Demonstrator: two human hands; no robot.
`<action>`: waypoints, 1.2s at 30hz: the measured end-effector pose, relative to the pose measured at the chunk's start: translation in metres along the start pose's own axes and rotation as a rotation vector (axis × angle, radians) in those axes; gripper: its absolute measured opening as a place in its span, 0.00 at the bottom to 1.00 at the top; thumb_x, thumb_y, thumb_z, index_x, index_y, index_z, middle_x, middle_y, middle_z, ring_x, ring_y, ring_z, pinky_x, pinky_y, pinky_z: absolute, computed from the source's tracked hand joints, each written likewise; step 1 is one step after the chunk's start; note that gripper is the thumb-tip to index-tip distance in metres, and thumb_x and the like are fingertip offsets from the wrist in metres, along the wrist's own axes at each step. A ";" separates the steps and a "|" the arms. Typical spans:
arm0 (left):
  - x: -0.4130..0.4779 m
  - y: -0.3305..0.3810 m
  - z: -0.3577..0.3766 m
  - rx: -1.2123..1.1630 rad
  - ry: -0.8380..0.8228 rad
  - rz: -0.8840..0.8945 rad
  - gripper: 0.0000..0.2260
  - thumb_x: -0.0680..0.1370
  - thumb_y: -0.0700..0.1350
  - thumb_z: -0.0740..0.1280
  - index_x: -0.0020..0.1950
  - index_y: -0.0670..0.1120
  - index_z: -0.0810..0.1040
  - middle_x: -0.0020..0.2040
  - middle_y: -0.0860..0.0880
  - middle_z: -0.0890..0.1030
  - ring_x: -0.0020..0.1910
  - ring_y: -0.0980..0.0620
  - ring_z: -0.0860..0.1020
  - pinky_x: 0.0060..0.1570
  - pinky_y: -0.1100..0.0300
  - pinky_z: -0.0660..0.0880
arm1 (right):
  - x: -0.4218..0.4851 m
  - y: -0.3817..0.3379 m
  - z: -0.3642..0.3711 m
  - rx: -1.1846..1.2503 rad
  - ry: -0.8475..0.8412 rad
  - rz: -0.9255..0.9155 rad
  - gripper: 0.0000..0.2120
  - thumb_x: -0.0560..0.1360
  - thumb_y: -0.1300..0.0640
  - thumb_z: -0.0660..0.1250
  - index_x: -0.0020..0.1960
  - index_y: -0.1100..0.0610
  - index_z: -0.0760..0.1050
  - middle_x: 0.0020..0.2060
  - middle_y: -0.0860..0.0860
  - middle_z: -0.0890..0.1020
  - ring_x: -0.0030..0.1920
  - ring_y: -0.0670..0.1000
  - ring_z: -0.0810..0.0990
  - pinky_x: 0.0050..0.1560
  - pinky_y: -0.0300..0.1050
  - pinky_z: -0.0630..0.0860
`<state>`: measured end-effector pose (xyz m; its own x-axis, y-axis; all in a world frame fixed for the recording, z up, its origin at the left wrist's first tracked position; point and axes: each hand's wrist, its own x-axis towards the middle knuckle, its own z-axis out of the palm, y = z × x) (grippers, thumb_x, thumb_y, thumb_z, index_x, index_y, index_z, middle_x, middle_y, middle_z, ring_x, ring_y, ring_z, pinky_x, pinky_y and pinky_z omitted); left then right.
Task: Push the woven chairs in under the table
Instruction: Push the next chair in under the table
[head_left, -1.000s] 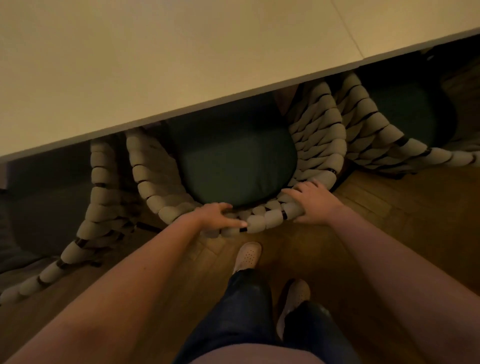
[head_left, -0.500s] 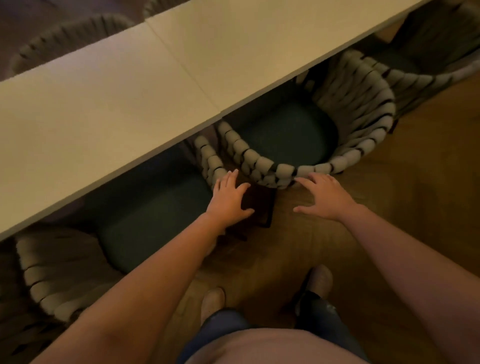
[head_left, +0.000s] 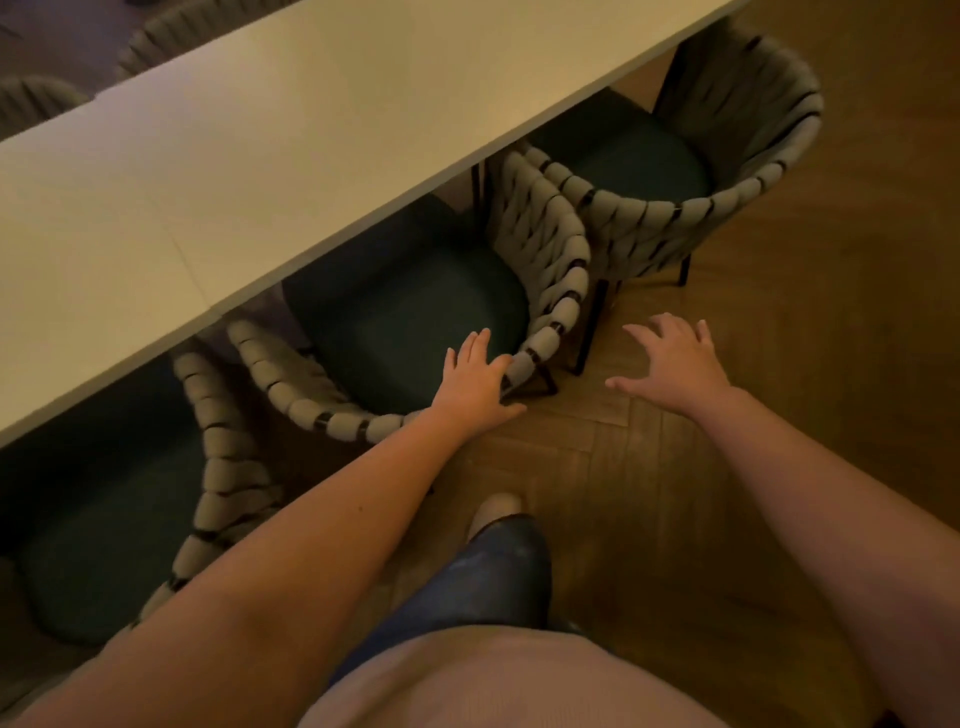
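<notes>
We stand at a long pale worktop (head_left: 311, 130) with three woven chairs along its near edge. The middle chair (head_left: 558, 306) has the front of its dark green cushion (head_left: 405, 317) under the worktop, while its curved back stands out over the wooden floor (head_left: 779, 389). Our left grip (head_left: 475, 384) lies across the rim of that back, fingers straight and together, holding nothing, with the fingertips reaching over the cushion. We cannot tell whether it presses on the rim.

Our right grip (head_left: 675, 364) hangs above the floor with fingers spread and slightly bent, empty, just beside the middle chair's dark legs and apart from the right chair (head_left: 675, 218). That chair sits nearer the worktop's far end, its seat partly under the edge and its back well out. The left chair (head_left: 223, 467) is also only partly under. A light shoe (head_left: 493, 512) and a jeans leg (head_left: 483, 577) show below.
</notes>
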<state>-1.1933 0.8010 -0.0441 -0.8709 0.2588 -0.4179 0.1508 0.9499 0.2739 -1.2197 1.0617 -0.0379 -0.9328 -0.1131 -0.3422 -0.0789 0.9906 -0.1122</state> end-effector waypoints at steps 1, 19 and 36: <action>0.019 0.013 -0.005 -0.001 -0.002 0.008 0.31 0.77 0.57 0.67 0.77 0.51 0.61 0.80 0.43 0.46 0.78 0.42 0.43 0.75 0.43 0.42 | 0.013 0.014 -0.003 0.006 0.003 -0.005 0.39 0.72 0.34 0.65 0.77 0.48 0.58 0.76 0.56 0.60 0.77 0.56 0.52 0.76 0.61 0.44; 0.369 0.190 -0.085 0.114 -0.092 0.038 0.40 0.75 0.57 0.69 0.80 0.50 0.50 0.80 0.43 0.50 0.79 0.42 0.45 0.74 0.40 0.43 | 0.310 0.283 -0.121 -0.212 -0.130 -0.198 0.40 0.72 0.47 0.73 0.78 0.48 0.56 0.77 0.54 0.57 0.78 0.56 0.50 0.77 0.58 0.49; 0.501 0.318 -0.046 0.018 -0.277 -0.570 0.23 0.78 0.46 0.64 0.73 0.54 0.66 0.63 0.48 0.77 0.63 0.45 0.73 0.64 0.45 0.66 | 0.519 0.434 -0.144 -0.656 -0.298 -0.845 0.18 0.77 0.57 0.60 0.66 0.48 0.72 0.59 0.51 0.78 0.59 0.53 0.76 0.67 0.48 0.65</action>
<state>-1.6027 1.2244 -0.1265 -0.6638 -0.2550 -0.7031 -0.2913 0.9540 -0.0711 -1.7888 1.4443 -0.1303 -0.3765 -0.6982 -0.6089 -0.9023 0.4254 0.0702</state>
